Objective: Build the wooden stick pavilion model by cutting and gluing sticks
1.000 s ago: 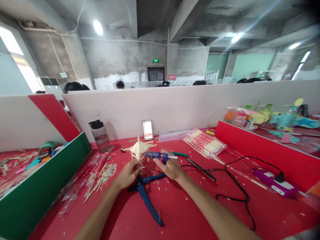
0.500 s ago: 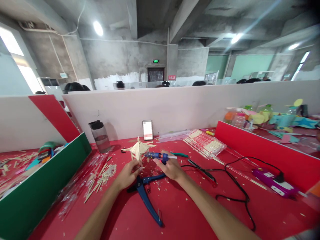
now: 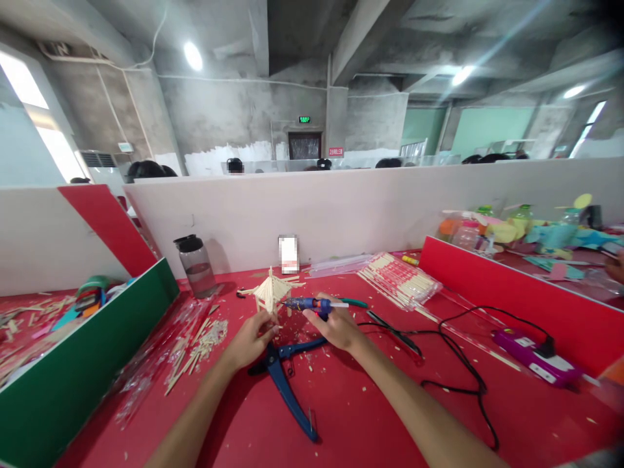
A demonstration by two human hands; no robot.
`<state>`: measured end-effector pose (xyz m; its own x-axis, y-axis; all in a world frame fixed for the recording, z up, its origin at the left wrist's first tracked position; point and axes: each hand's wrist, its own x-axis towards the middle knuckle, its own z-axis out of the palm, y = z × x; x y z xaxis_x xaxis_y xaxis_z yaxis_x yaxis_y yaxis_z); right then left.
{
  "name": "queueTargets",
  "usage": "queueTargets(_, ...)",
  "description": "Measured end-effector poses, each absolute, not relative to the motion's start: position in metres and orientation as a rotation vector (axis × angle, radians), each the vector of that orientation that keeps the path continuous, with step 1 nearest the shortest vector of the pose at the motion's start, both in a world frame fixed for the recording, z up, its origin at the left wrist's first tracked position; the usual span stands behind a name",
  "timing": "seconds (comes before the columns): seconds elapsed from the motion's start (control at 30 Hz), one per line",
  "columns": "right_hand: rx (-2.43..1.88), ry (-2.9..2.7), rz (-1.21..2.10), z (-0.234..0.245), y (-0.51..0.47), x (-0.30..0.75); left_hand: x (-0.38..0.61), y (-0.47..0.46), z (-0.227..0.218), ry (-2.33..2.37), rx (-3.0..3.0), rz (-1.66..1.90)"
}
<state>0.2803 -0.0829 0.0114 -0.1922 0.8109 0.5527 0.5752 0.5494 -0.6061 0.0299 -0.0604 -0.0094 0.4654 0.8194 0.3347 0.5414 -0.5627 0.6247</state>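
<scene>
Wood bits (image 3: pixel 211 333) lie all over the red table (image 3: pixel 361 426), and a water bottle (image 3: pixel 199 272) stands at the back. Blue cutters (image 3: pixel 288 393) sit in the way, by the hands. The left hand (image 3: pixel 253 338) pinches the little stick house (image 3: pixel 271 290) low down, mid-table. The right hand (image 3: pixel 341 327) wraps around a glue gun (image 3: pixel 309 304), tip near the house. Since before, the gun has moved a tiny bit right, and another person's hand (image 3: pixel 615 268) has come in far right.

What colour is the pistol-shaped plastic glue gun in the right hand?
Mostly blue: the glue gun in the right hand shows best in the head view.
</scene>
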Motion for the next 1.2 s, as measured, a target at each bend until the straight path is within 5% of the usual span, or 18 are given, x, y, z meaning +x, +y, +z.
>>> queueTargets(1.2,-1.175,-2.025,0.496,0.022,-0.078,0.304,0.026,-0.056,-0.015,1.131,2.305,0.851)
